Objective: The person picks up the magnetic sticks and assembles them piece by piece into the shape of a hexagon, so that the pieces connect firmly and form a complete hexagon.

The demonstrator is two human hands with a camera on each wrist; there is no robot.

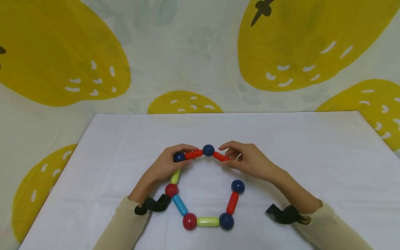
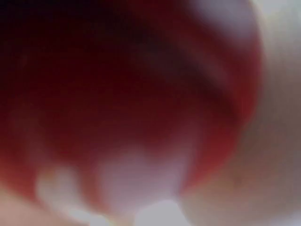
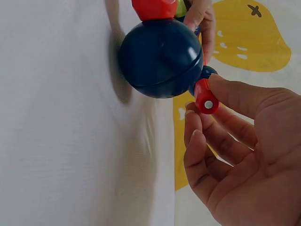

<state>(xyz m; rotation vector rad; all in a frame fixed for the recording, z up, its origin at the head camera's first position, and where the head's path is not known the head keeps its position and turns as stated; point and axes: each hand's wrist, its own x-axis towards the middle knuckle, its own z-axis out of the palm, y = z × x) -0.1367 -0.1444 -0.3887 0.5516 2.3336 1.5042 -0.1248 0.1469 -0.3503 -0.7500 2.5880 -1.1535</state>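
Magnetic rods and balls form a ring with a gap at the right. My left hand grips the upper left, thumb and fingers around a red magnetic rod beside a blue ball. Another blue ball joins that rod to a second red magnetic rod, pinched by my right hand. In the right wrist view this rod's free end shows a pale round disc. Below, apart from it, a blue ball tops another red rod. A blurred red ball fills the left wrist view.
The ring's lower part has a blue ball, a lime rod, a red ball, a light-blue rod and another red ball. They lie on a white-covered table before a lemon-patterned cloth.
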